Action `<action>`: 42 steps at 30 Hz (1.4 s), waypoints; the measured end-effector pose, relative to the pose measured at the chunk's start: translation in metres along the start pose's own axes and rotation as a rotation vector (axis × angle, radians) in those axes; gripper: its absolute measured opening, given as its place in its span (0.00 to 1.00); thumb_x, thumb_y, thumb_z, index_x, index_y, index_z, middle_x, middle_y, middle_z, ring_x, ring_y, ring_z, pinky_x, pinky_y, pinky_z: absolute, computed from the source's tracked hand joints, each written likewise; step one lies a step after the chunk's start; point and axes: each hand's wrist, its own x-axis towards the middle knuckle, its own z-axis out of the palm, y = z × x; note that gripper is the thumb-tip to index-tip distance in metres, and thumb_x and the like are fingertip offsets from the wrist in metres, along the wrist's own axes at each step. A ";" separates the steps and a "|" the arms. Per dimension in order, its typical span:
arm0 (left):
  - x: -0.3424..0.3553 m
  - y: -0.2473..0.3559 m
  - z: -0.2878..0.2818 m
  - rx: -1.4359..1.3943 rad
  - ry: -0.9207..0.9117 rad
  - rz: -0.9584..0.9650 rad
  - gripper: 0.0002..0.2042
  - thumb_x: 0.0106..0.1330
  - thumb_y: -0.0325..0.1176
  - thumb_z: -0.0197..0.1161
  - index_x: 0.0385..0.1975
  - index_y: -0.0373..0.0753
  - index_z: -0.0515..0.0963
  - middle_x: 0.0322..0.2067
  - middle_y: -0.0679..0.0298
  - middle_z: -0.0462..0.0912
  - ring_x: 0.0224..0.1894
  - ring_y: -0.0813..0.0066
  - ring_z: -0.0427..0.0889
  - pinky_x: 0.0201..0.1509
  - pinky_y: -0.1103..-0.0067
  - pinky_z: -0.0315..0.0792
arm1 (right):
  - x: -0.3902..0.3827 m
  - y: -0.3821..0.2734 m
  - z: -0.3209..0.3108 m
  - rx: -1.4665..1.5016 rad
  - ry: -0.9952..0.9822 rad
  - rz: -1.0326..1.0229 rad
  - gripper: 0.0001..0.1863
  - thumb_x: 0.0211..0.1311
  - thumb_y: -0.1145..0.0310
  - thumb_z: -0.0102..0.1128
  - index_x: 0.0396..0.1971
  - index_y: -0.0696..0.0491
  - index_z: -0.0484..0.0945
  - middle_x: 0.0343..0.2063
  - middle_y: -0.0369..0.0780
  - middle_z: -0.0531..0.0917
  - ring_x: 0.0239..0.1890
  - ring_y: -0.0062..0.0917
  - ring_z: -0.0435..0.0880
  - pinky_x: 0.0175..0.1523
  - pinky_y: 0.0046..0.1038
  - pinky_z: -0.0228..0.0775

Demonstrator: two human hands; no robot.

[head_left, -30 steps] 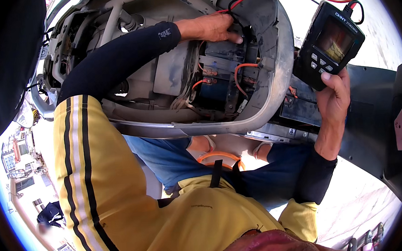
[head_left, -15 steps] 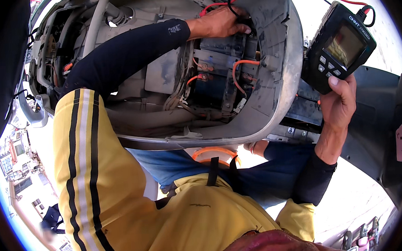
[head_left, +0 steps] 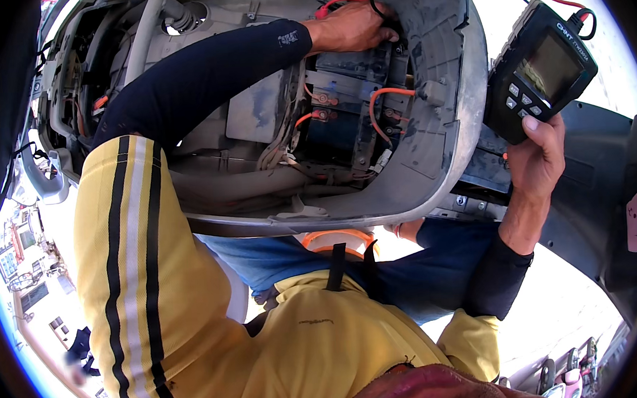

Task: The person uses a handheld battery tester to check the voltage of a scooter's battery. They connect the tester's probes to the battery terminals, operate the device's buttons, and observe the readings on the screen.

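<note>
My left hand (head_left: 355,27) reaches across a grey plastic battery compartment (head_left: 439,148) to the far end of a black battery (head_left: 347,73). Its fingers are bent, the thumb extended along them; what they grip is largely hidden. A black lead (head_left: 375,0) loops down over these fingers. Just left of the hand, a red clip (head_left: 322,13) sits at the end of a red lead (head_left: 354,0). Held upright in my right hand (head_left: 538,153) is a black handheld battery tester (head_left: 540,69) with a screen and buttons; my thumb rests by its lowest buttons.
Orange cables (head_left: 374,101) join battery terminals inside the compartment. Wire bundles (head_left: 279,147) run along its left side, beside a grey frame tube (head_left: 145,42). Another black battery (head_left: 484,167) lies below the tester. A dark panel (head_left: 587,182) stands at the right.
The compartment and my left hand have shifted slightly up and right in the view. The tester stays in my right hand at nearly the same spot.
</note>
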 end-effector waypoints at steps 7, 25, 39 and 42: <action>0.004 -0.003 0.007 -0.015 0.033 0.010 0.16 0.69 0.37 0.67 0.52 0.34 0.82 0.44 0.47 0.86 0.52 0.48 0.84 0.56 0.63 0.77 | 0.002 0.000 0.000 0.012 0.010 0.014 0.30 0.56 0.74 0.59 0.61 0.65 0.72 0.53 0.46 0.83 0.57 0.31 0.82 0.68 0.34 0.67; 0.000 0.017 -0.009 -0.558 -0.100 -0.339 0.26 0.70 0.43 0.69 0.58 0.27 0.77 0.50 0.51 0.85 0.50 0.65 0.82 0.54 0.72 0.75 | 0.006 -0.006 0.015 -0.137 0.023 0.038 0.33 0.51 0.71 0.62 0.60 0.65 0.71 0.50 0.44 0.83 0.52 0.27 0.81 0.64 0.29 0.69; 0.002 0.006 -0.002 -0.319 -0.060 -0.246 0.25 0.69 0.43 0.69 0.55 0.27 0.79 0.51 0.42 0.84 0.56 0.51 0.82 0.62 0.66 0.74 | 0.003 -0.008 0.016 -0.139 0.021 0.029 0.31 0.52 0.73 0.61 0.60 0.62 0.74 0.48 0.40 0.84 0.51 0.22 0.80 0.62 0.26 0.69; 0.005 0.006 0.002 -0.336 -0.050 -0.216 0.23 0.69 0.41 0.69 0.54 0.27 0.79 0.50 0.43 0.84 0.55 0.53 0.83 0.61 0.67 0.74 | 0.006 -0.006 0.012 -0.150 0.018 0.017 0.31 0.52 0.72 0.62 0.60 0.62 0.74 0.48 0.40 0.84 0.50 0.22 0.80 0.61 0.26 0.70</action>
